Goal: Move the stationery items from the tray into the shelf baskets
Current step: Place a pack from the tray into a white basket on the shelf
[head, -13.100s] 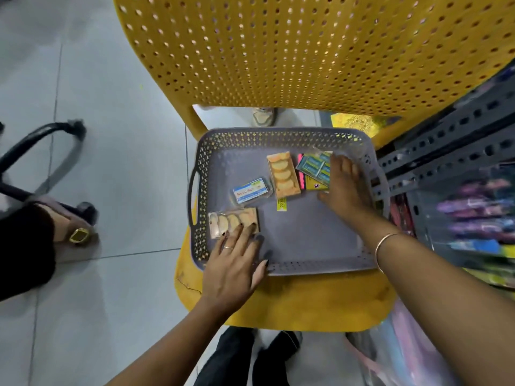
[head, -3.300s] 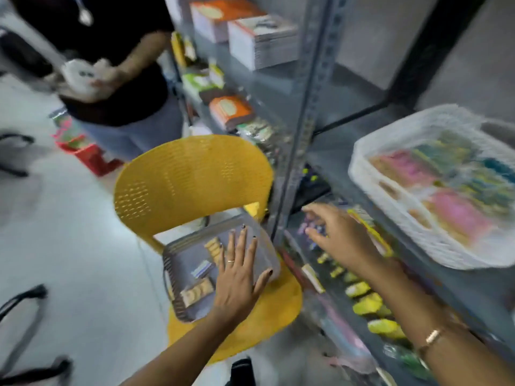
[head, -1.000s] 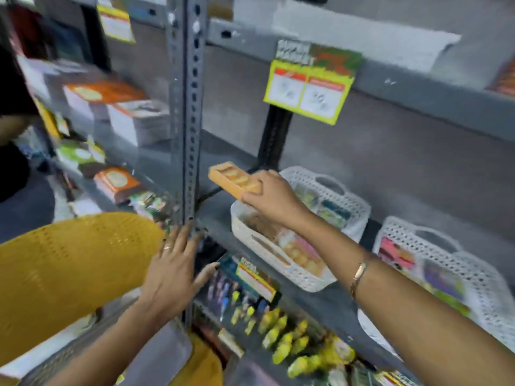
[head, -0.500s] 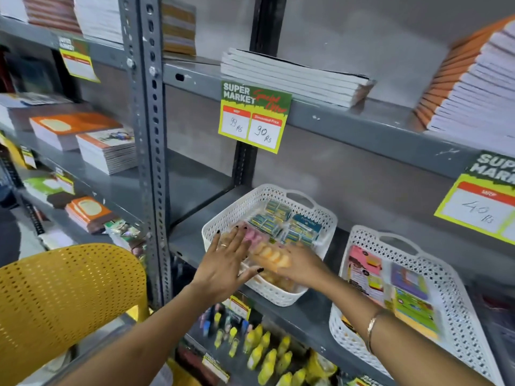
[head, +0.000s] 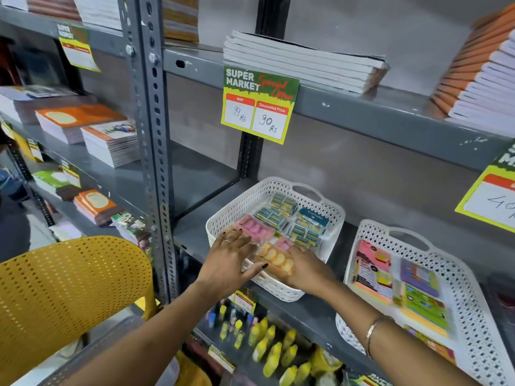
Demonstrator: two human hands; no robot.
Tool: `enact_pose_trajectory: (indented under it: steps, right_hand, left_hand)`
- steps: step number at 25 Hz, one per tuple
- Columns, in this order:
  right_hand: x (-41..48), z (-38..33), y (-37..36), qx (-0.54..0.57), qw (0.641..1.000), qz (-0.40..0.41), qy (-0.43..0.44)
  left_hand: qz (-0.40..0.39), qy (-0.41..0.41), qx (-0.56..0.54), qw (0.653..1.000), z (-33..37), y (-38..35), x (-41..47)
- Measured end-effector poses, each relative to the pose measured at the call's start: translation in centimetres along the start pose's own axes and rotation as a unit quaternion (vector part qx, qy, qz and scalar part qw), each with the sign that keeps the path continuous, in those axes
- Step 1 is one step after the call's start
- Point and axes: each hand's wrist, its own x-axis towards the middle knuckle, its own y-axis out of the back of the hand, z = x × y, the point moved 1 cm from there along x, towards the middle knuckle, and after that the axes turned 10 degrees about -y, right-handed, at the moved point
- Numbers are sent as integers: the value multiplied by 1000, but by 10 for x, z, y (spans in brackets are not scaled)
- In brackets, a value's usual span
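Pack (head: 274, 259) of orange erasers at the near end of the basket (head: 328, 210), my right hand (head: 306, 267) closed on its edge and my left hand (head: 227, 263) spread flat beside it, pressing neighbouring packs aside to open a slot.

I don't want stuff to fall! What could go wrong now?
The orange eraser pack lies at the front rim of the left white basket, so it might slide out. That basket sits near the shelf edge; pushing with the left hand or right hand could shift it.
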Motion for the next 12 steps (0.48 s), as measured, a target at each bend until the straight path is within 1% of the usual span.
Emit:
enact_pose_trajectory:
  steps: [4, 12]
  right_hand:
    - [2, 0, -1, -21, 1000, -5, 10]
    - [2, -2, 0, -27, 999, -17, 23]
  left_hand:
    - [31, -4, 14, 999, -1, -3, 0]
    - [32, -7, 8, 999, -2, -7, 0]
